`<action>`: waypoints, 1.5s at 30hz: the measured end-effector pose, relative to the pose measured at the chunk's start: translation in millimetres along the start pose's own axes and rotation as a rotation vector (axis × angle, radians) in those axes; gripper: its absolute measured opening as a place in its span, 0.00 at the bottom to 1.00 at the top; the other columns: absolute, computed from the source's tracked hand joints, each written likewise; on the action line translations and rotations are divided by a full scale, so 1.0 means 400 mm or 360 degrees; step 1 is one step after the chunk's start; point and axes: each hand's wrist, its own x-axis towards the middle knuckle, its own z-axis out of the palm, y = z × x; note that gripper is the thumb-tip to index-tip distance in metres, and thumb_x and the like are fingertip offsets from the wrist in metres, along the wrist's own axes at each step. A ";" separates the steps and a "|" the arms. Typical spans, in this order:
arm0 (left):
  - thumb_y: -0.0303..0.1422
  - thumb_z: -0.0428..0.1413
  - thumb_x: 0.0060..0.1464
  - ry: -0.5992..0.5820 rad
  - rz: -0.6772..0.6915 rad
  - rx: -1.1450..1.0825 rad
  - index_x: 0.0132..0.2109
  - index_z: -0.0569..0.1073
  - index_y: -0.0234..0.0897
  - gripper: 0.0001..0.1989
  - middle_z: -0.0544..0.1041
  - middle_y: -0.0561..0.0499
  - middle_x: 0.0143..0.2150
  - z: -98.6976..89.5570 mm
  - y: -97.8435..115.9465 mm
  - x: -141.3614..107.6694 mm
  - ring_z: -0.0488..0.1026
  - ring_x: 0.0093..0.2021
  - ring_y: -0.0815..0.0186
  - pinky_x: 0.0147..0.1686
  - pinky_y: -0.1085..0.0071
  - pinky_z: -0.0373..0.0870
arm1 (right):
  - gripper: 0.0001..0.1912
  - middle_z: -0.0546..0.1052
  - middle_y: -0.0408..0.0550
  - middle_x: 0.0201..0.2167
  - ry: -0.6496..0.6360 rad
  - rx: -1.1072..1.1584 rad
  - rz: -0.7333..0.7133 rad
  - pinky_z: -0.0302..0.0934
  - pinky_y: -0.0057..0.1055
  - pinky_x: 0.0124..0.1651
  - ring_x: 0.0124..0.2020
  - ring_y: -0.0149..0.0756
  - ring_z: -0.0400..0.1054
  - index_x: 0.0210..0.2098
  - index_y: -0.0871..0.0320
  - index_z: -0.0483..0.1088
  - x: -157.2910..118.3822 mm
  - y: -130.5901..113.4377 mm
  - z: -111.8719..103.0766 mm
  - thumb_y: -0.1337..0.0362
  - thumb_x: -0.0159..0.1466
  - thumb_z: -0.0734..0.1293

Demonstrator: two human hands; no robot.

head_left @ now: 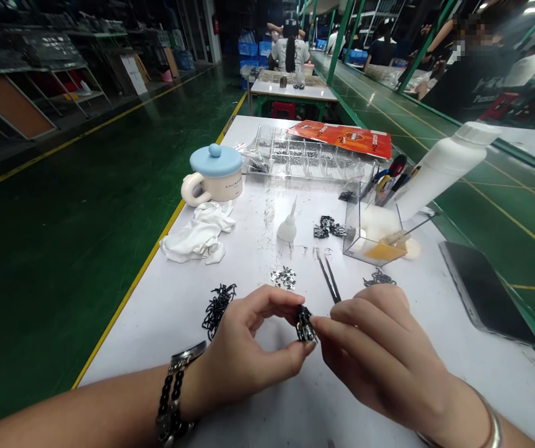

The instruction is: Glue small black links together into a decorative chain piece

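1. Left hand: holding small dark part in a narrow pinch, thumb below, index finger above; part sits right at the fingertips.
2. Right hand: fingers curled, tips at the part's right side; can't tell if they grip it.
3. Part: black, shiny, jagged outline, silvery glints; fine detail too small to read.
4. Tweezers: dark, slim, lying just beyond right hand, tips pointing away.
5. Black hook-like pieces: loose tangled heap, just beside left hand.
6. Silvery flat bits: small scatter beyond left hand. Dark thin pieces heaped beyond right hand.
7. Farther out: translucent squeeze bottle, pointed nozzle, upright; black clustered parts to its right.
8. Right side: clear box, hard straight edges; white bottle, smooth, tilted; dark flat phone near table's right edge.
9. Left side: crumpled white cloth, cream mug with blue lid near yellow-striped left edge.
10. Far end: clear compartment tray, orange packet on top.
11. White table: smooth; open room between cloth and squeeze bottle.
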 end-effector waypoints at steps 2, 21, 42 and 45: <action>0.21 0.61 0.44 -0.0008 -0.0038 -0.0057 0.45 0.70 0.41 0.20 0.76 0.56 0.38 0.000 0.001 0.005 0.73 0.39 0.72 0.44 0.81 0.71 | 0.07 0.70 0.52 0.29 -0.0008 0.0003 0.0000 0.50 0.36 0.30 0.29 0.35 0.56 0.36 0.63 0.65 -0.002 -0.001 0.000 0.76 0.58 0.64; 0.24 0.66 0.40 -0.0064 -0.0177 -0.0039 0.42 0.73 0.34 0.19 0.78 0.51 0.34 -0.010 0.008 0.023 0.75 0.35 0.70 0.39 0.78 0.73 | 0.04 0.67 0.47 0.25 -0.0101 0.0011 0.0171 0.46 0.34 0.30 0.29 0.35 0.53 0.36 0.63 0.67 0.006 0.001 0.001 0.73 0.61 0.63; 0.24 0.67 0.37 -0.0144 -0.0484 -0.0216 0.38 0.74 0.34 0.18 0.79 0.52 0.32 -0.005 0.014 0.032 0.76 0.34 0.70 0.39 0.80 0.74 | 0.10 0.64 0.49 0.23 -0.0214 0.0113 0.0140 0.46 0.34 0.30 0.28 0.33 0.51 0.24 0.65 0.67 0.013 0.012 0.002 0.76 0.60 0.60; 0.24 0.67 0.37 -0.0155 -0.0460 -0.0175 0.39 0.74 0.34 0.18 0.79 0.52 0.32 -0.007 0.014 0.030 0.76 0.34 0.70 0.39 0.79 0.75 | 0.09 0.65 0.48 0.24 -0.0233 0.0160 0.0141 0.46 0.34 0.30 0.28 0.33 0.52 0.26 0.65 0.67 0.010 0.015 0.001 0.75 0.61 0.60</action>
